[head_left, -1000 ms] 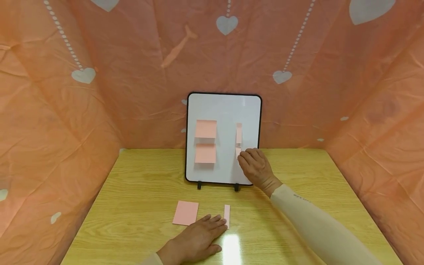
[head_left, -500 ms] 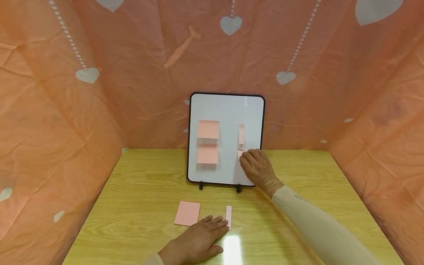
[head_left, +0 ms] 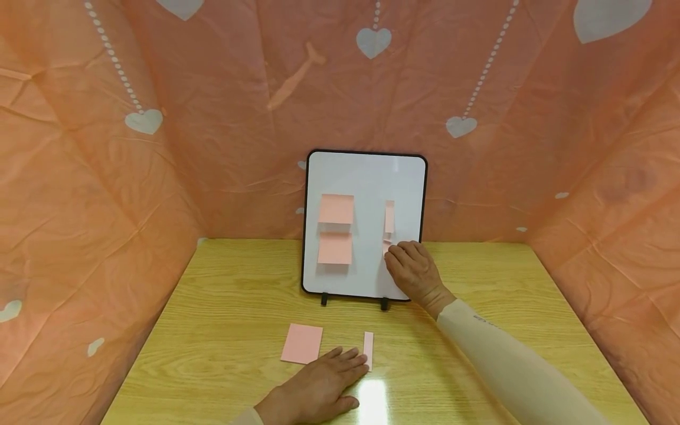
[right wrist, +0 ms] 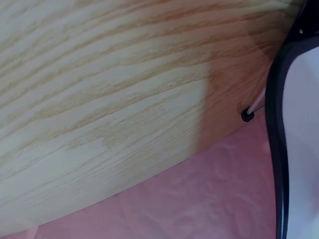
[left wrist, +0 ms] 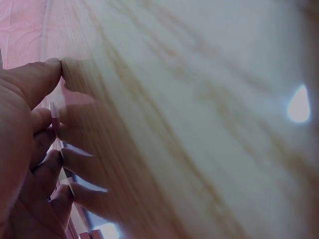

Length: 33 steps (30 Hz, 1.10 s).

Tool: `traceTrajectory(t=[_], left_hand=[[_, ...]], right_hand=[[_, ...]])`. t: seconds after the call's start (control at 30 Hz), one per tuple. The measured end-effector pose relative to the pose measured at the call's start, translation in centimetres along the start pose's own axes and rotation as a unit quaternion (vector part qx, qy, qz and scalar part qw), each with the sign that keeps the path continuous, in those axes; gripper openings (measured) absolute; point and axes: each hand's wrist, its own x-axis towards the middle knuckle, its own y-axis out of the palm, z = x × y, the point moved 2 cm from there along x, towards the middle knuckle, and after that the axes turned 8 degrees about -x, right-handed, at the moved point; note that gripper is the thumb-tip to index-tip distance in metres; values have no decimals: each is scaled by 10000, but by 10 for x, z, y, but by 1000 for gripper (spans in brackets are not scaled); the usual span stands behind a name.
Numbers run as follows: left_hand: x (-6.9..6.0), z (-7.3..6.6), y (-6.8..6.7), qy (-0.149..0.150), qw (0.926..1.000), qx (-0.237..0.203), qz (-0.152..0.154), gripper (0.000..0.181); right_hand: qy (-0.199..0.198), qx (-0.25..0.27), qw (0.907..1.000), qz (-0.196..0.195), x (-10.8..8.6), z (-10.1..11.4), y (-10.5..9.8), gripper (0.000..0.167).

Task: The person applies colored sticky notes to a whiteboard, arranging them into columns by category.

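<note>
My right hand (head_left: 414, 268) is at the lower right of a small whiteboard (head_left: 366, 177). Its curled fingers pinch the lower end of a narrow pink sticky note (head_left: 387, 242), whose upper part shows bent on the board. Directly above it hangs another narrow pink strip (head_left: 389, 216). My left hand (head_left: 321, 386) lies palm down on the table with fingers extended. Its fingertips touch the lower part of a narrow sticky note pad (head_left: 368, 348). In the left wrist view, the left fingers (left wrist: 52, 162) meet the tabletop. The right wrist view does not show the right hand.
Two square pink sticky notes (head_left: 336, 209) hang on the board's left side. A square pink pad (head_left: 303, 343) lies left of the left hand. Black feet (head_left: 324, 299) support the board on the wooden table (head_left: 228, 295). Pink cloth (head_left: 239, 147) encloses the back and sides.
The lower narrow note bends more sharply near its top. Both hands keep their places, while the whole head view has shifted slightly right.
</note>
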Motion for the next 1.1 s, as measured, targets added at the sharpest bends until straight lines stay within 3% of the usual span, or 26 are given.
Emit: traceTrajectory(t=[0.3,0.53,0.67,1.1], left_hand=[[-1,-2,0,88,9999,71,-42,59],[0,-2,1,61,10000,-21,12,59],[0,-1,1,33,9999,-80,54,59],[5,-3,-7,-58,9998,105,167,57]], right_hand=[[2,68,9999,83,-5,-1,4,17],[-99,-130,9978,637,-9,-1,3,19],[-116,-127,9975,681,-11,-2,4,11],[-95,-377,9931,1104,-15,5,3,40]])
